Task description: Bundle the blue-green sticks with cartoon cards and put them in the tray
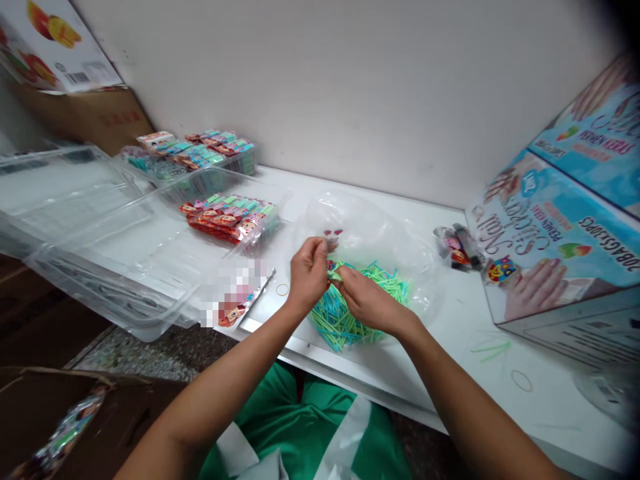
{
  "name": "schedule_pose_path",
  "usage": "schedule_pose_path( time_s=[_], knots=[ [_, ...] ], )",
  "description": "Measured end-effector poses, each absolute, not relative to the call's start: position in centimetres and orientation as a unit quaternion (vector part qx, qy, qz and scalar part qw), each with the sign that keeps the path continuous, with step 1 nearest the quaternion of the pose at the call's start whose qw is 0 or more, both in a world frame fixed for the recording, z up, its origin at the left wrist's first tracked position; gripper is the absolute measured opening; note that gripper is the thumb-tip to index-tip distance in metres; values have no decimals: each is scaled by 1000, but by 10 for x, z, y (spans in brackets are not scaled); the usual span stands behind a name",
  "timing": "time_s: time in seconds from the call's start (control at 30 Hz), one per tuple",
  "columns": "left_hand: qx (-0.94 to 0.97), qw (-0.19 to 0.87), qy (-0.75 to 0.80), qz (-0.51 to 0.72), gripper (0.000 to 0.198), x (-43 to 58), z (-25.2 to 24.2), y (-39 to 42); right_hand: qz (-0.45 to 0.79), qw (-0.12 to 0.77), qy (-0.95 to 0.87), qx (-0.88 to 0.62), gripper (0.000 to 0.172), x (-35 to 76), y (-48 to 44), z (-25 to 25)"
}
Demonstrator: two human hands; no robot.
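Observation:
My left hand [310, 270] is closed, its thumb and fingers pinching a small clear plastic packet [332, 241] with red print. Close beside it, my right hand [367, 299] is also closed, with a short bit of light green stick [336, 274] showing at its fingertips. Both hands are over a pile of thin green and blue sticks [340, 327], which lies in a large open clear plastic bag [370, 217] on the white table. The fingers hide how far the stick reaches into the packet.
Filled packets [230, 217] lie stacked at left, by a large clear plastic bin [150, 267]. More packets [200, 153] stand behind. Printed blue boxes [565, 247] are at right, near dark wrapped pieces [457, 247]. Loose green sticks [490, 350] and a rubber band [521, 381] lie on the table.

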State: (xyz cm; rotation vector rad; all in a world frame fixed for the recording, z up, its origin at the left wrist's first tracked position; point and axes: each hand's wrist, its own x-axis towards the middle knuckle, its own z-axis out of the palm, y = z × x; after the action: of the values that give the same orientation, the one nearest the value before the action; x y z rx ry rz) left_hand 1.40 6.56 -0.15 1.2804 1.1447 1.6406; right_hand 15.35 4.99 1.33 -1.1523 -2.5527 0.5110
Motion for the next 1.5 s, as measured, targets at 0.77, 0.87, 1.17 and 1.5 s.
schedule_pose_path(
  time_s=[0.77,0.87,1.17,1.5],
  knots=[
    [489,413,477,603,16,-10,-1,29,289,125,-870,-379,23,143,27,34],
    [468,420,472,617,17,-11,-2,30,327,164,-846,-387,27,144,34,28],
    [338,606,400,598,19,-33,1,16,421,324,-724,-440,30,163,75,-12],
    [402,704,313,495,23,-19,-12,7,703,500,-412,-292,19,135,52,5]
  ],
)
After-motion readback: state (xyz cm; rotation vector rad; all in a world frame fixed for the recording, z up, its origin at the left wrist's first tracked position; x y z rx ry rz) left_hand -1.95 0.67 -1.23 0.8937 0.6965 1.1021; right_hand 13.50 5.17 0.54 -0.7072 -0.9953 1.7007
